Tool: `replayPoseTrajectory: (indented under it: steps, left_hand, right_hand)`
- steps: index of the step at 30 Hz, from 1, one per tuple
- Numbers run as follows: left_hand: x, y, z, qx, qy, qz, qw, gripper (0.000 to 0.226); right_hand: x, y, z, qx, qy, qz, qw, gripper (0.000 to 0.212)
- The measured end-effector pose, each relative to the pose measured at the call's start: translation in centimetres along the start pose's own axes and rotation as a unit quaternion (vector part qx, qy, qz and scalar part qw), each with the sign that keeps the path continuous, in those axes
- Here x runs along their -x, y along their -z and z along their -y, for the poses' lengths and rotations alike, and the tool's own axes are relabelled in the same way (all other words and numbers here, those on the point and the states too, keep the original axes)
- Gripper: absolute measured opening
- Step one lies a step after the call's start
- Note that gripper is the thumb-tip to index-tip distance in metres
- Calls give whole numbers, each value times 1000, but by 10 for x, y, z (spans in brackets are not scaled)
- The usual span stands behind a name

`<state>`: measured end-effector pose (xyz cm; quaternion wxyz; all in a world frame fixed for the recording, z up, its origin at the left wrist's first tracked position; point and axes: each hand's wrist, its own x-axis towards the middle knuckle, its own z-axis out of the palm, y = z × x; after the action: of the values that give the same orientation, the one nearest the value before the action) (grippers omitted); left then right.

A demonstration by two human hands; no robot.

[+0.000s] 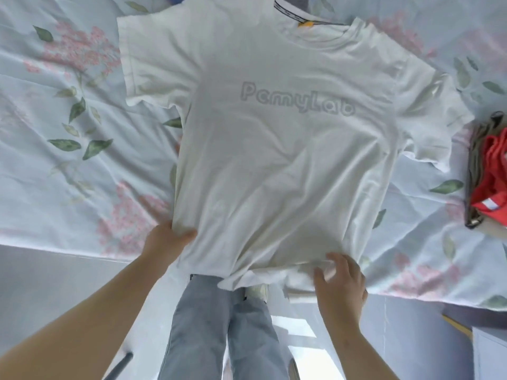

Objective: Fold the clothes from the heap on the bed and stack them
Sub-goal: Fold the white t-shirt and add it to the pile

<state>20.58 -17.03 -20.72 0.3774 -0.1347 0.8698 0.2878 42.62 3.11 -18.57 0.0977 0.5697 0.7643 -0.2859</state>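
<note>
Where the white T-shirt [288,149] lies: spread flat, print upward, on the floral bed sheet [68,160]; its hem hangs over the near edge of the bed
Left hand [167,239]: clamped on the left corner of the hem; thumb on top
Right hand [340,283]: fingers bent, pinching the bunched hem at the right corner; somewhat blurred
Folded stack [488,174]: red and olive pieces; near the right sleeve

Clothes stack [487,171] partly beyond right edge

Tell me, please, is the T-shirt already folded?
No, the T-shirt lies spread flat on the bed, with its whole front and print showing.
</note>
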Motion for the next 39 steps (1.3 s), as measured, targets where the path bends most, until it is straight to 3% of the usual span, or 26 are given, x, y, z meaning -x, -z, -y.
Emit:
replayPoseTrajectory:
  steps: [3,5,8,10,15,20,24,29,32,35,37,39]
  left_hand:
    - [16,-5,9,-52,-8,-44,998,40]
    - [28,-16,10,-105,-28,-105,989,60]
    - [54,-39,6,-187,-138,-177,956,78]
    - [69,-57,1,-227,-236,-141,934,71]
    - [87,-93,-8,-266,-337,-35,903,49]
    - [93,-107,-10,-333,-329,18,883,41]
    - [92,-106,-7,-415,-311,45,854,49]
    - [92,-103,-9,-429,-303,52,849,48]
    - [90,-103,-7,-417,-305,55,854,47]
    - [87,-102,-6,-403,-308,58,860,45]
    - [84,-96,-6,-380,-312,56,869,40]
    - [80,-85,-5,-333,-307,11,891,33]
  right_hand:
    - [13,-1,-19,-126,-139,-46,981,55]
    - [11,-2,-23,-238,-185,-42,953,59]
    - [1,3,-23,-326,-220,9,919,32]
    - [-3,6,-24,-341,-254,33,904,9]
    - [5,25,-51,-436,-306,-25,846,4]
    - [1,55,-93,-327,-258,-93,904,13]
    - [-5,64,-105,-194,-220,-77,953,22]
    - [-7,51,-107,-87,-309,5,947,54]
    - [3,44,-100,-53,-191,-43,979,62]
    - [4,36,-91,34,-29,34,998,62]
    - [2,31,-82,54,-53,66,995,55]
    - [-1,30,-66,39,-90,28,995,42]
